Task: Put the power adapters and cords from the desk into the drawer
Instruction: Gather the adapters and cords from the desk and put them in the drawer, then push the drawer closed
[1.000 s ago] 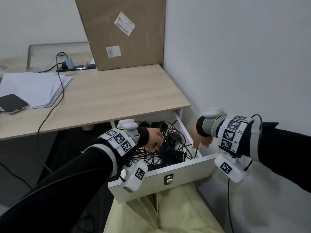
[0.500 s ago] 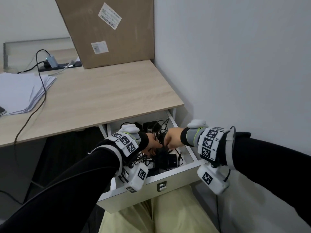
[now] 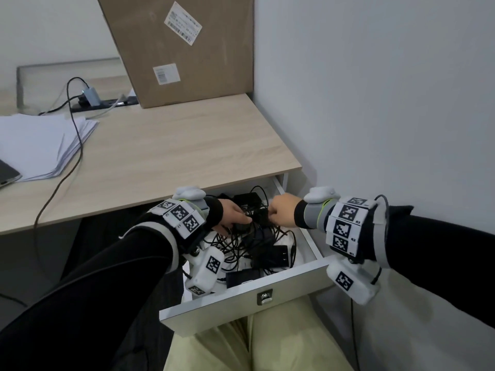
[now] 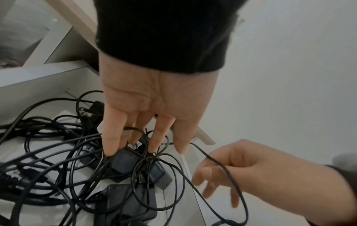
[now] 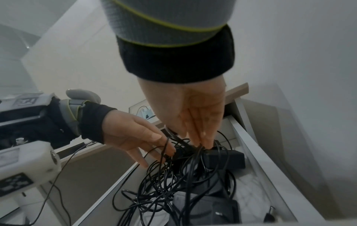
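Observation:
The white drawer under the desk stands pulled out, holding a tangle of black cords and several black power adapters. Both hands reach into its back half. My left hand has straight fingers pointing down, their tips touching an adapter and cords. My right hand faces it from the right, its straight fingers pressing on the cord bundle beside another adapter. A thin cord drapes across the right hand.
The wooden desk carries a paper stack, a black cable, a power strip with a charger and a leaning cardboard box. A white wall runs close along the drawer's right side. My lap is under the drawer front.
My right hand moved from the drawer's right edge into the drawer, meeting the left hand over the cords. The left hand stayed in the tangle.

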Action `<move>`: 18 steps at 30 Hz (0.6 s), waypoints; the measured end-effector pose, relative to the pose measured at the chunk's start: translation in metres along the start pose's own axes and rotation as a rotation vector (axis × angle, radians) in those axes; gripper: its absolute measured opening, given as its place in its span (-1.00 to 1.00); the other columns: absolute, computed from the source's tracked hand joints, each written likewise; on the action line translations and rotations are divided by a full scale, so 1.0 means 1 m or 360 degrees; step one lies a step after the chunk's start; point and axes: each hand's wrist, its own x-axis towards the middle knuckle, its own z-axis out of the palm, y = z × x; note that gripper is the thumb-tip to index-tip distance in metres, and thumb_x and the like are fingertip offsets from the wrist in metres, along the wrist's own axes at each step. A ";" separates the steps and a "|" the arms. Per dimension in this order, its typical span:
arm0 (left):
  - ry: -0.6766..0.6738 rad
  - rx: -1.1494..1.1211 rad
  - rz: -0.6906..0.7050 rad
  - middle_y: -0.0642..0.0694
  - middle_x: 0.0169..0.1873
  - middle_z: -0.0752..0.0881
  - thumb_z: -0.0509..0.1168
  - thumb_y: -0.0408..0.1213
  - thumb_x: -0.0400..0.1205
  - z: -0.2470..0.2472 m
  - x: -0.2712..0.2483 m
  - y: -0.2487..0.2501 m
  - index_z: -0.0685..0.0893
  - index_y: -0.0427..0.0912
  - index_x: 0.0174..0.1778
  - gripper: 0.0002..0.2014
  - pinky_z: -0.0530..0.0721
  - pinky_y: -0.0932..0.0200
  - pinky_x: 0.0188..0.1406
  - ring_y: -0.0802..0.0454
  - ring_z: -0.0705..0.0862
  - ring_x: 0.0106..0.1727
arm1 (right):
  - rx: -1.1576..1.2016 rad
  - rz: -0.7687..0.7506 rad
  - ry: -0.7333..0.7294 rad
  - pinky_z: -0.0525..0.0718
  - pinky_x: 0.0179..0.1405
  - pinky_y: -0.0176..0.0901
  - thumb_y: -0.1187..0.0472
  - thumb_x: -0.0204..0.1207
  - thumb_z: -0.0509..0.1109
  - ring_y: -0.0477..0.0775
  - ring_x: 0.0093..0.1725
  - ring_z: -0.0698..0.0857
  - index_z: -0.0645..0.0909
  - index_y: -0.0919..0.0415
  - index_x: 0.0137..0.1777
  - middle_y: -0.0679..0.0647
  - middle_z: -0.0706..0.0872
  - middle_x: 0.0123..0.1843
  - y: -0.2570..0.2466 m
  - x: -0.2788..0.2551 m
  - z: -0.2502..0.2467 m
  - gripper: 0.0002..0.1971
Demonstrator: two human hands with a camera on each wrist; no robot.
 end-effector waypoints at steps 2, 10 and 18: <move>0.0139 0.0063 0.0018 -0.14 0.06 0.55 0.30 -0.06 0.62 -0.001 -0.009 0.002 0.63 -0.25 0.33 -0.57 0.77 -0.02 0.01 -0.05 0.61 0.07 | -0.0095 0.0103 0.0064 0.51 -0.32 -0.20 0.23 0.60 0.23 0.17 -0.30 0.59 0.69 0.38 -0.19 0.20 0.68 -0.28 -0.004 -0.004 -0.005 -0.72; 0.0406 0.0602 0.0232 -0.16 0.17 0.74 0.24 -0.14 0.65 -0.006 -0.040 0.005 0.73 -0.22 0.24 -0.66 0.58 0.14 0.11 -0.05 0.66 0.03 | 0.0007 -0.0027 0.0490 0.63 0.07 -0.07 0.21 0.62 0.18 0.21 0.11 0.71 0.67 0.31 0.08 0.18 0.77 0.09 -0.019 -0.025 -0.021 -0.73; 0.0393 0.0438 0.0451 -0.04 -0.16 0.71 0.23 -0.28 0.63 0.006 -0.058 -0.002 0.75 -0.26 0.14 -0.73 0.58 0.27 -0.07 0.04 0.67 -0.14 | -0.0390 -0.0450 -0.0407 0.44 -0.44 -0.30 -0.14 0.33 0.54 -0.09 -0.42 0.46 0.50 0.10 -0.34 -0.08 0.54 -0.43 -0.033 -0.060 0.014 -0.63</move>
